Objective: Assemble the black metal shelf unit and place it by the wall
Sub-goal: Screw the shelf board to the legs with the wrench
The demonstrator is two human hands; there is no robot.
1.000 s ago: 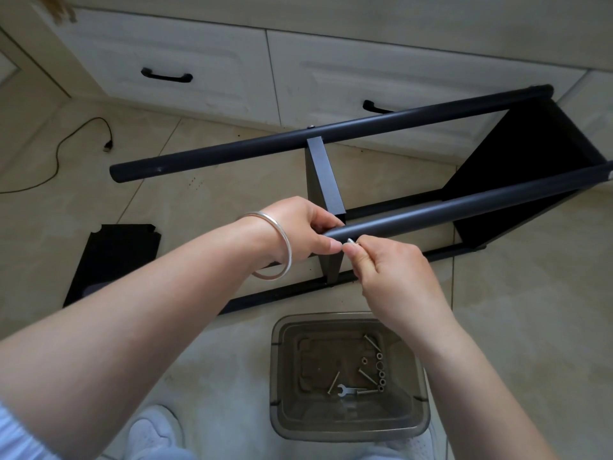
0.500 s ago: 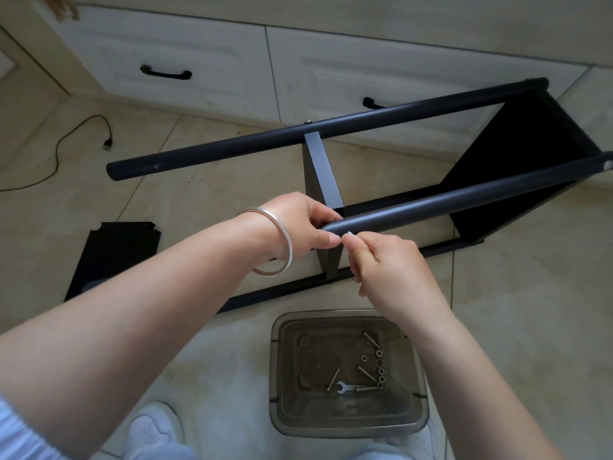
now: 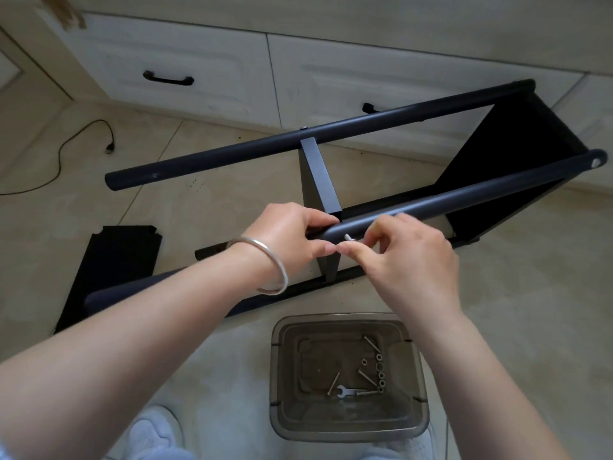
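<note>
Left hand (image 3: pixel 295 237) gripping tube (image 3: pixel 464 197) — right hand (image 3: pixel 411 257) pinching bolt (image 3: pixel 349 238), shank aimed crosswise into tube's near side — right nearer.

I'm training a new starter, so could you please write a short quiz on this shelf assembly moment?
1. True or false: the left hand grips the tube.
2. What does the right hand pinch? A) wrench B) bolt C) cable
3. Where does the wrench lie?

Key: 1 true; 2 B; 3 in the bin, among loose bolts and nuts.
</note>
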